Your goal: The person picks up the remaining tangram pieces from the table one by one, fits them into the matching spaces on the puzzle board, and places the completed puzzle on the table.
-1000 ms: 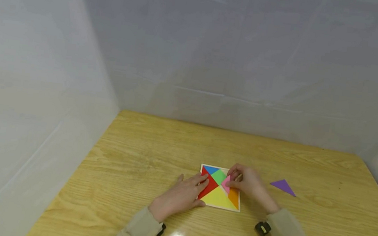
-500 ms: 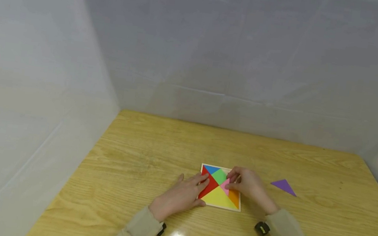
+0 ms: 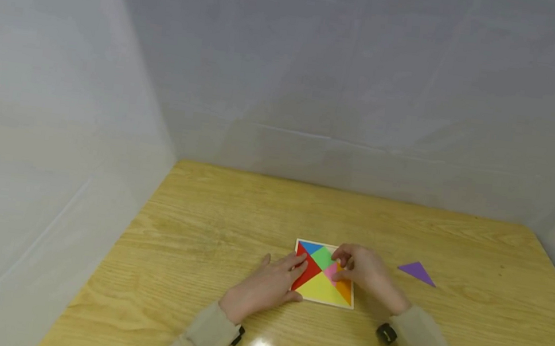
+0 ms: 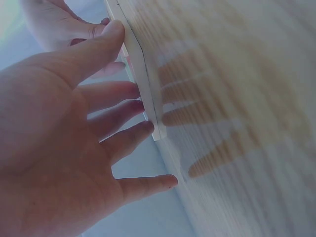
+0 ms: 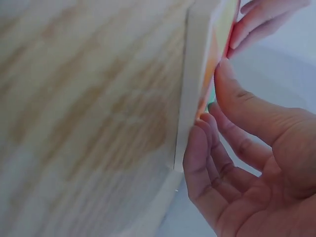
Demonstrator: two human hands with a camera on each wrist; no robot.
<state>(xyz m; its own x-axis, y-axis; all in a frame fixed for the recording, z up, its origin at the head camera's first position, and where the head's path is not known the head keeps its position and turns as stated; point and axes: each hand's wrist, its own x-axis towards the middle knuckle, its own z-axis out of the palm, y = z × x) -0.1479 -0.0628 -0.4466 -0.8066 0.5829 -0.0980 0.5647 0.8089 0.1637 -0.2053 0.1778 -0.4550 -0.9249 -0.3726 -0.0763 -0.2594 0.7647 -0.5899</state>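
A shallow square tray (image 3: 316, 302) of coloured tangram pieces lies on the wooden table in the head view. My left hand (image 3: 263, 287) rests at its left edge, fingers spread over the red triangle (image 3: 310, 277) and thumb at the front rim. My right hand (image 3: 364, 267) pinches the small pink piece (image 3: 329, 270) with thumb and bent fingers; part of the piece is hidden. Around it lie the green piece (image 3: 321, 257), yellow triangle (image 3: 321, 291) and orange piece (image 3: 346, 291). The right wrist view shows the right thumb and fingertips at the tray's surface and edge.
A purple triangle (image 3: 418, 272) lies on the table (image 3: 220, 218) to the right of the tray. In the tray's far left corner sits a blue piece (image 3: 310, 247). Pale sheeting (image 3: 321, 74) stands behind the table and at its sides.
The pink piece has gone from overlapping the orange piece to lying lower between its neighbours, and more orange shows. My right hand has shifted slightly; the left has stayed put.
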